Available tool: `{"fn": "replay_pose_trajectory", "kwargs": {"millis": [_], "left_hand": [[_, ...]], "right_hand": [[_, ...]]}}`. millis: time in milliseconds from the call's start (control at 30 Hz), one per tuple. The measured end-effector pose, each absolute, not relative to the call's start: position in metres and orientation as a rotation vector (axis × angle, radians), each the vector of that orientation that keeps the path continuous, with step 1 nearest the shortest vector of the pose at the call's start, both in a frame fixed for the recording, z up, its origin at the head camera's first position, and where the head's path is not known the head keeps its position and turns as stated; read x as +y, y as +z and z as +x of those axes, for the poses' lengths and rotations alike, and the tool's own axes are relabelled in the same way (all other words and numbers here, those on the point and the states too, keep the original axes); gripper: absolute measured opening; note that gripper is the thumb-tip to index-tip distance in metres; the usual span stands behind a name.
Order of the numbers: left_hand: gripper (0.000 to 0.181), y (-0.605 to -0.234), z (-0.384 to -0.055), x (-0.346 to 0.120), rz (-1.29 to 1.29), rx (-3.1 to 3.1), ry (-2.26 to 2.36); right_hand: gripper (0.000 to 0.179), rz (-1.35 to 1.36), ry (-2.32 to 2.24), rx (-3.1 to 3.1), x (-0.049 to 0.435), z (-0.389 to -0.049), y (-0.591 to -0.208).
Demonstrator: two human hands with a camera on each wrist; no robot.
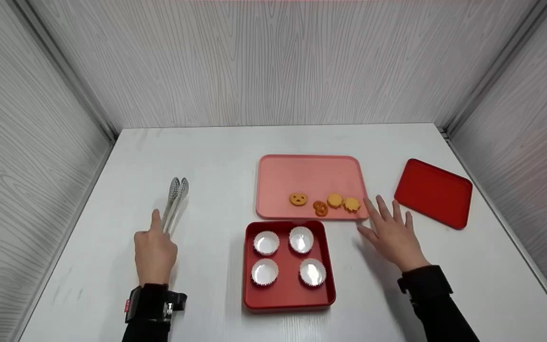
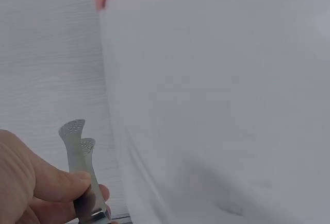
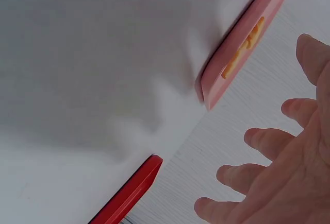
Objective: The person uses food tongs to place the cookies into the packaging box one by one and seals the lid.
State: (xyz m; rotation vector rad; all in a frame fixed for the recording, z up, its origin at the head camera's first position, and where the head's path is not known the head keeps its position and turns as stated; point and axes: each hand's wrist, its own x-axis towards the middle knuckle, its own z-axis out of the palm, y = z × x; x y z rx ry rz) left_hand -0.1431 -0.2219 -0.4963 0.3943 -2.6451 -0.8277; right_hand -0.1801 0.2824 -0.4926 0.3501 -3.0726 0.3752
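Observation:
Silver tongs [image 1: 174, 202] with perforated tips are pinched in my left hand [image 1: 155, 251], at the left of the table; the left wrist view shows the thumb pressing on the tongs [image 2: 82, 170]. My right hand [image 1: 394, 236] is spread with its fingers apart and holds nothing, near the lower right corner of the pink tray [image 1: 311, 171]. On that tray lie a face-shaped cookie [image 1: 298, 199], a pretzel [image 1: 320, 208] and two scalloped yellow cookies [image 1: 335, 200]. In front of it stands a red box [image 1: 283, 297] with several white paper cups [image 1: 266, 242] inside.
A flat red tray or lid [image 1: 435, 194] lies angled at the right side of the white table [image 1: 197, 147]. Grey wood-grain walls [image 1: 273, 66] enclose the table at the back and both sides. The red box is close to the pink tray's front edge.

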Motion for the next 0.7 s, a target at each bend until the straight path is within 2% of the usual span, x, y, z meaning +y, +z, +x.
{"fn": "replay_pose_trajectory", "kwargs": {"millis": [233,700], "left_hand": [[0.056,-0.472,-0.144,-0.196,0.319,-2.539,-1.109],[0.053,-0.446,-0.130,-0.110,-0.052,-2.382,-1.529]], "right_hand": [[0.081,0.415,0.547,-3.078,0.265,-0.180,-0.487],[0.077,0.603,1.175,-2.979,0.223,-0.174,-0.473]]}}
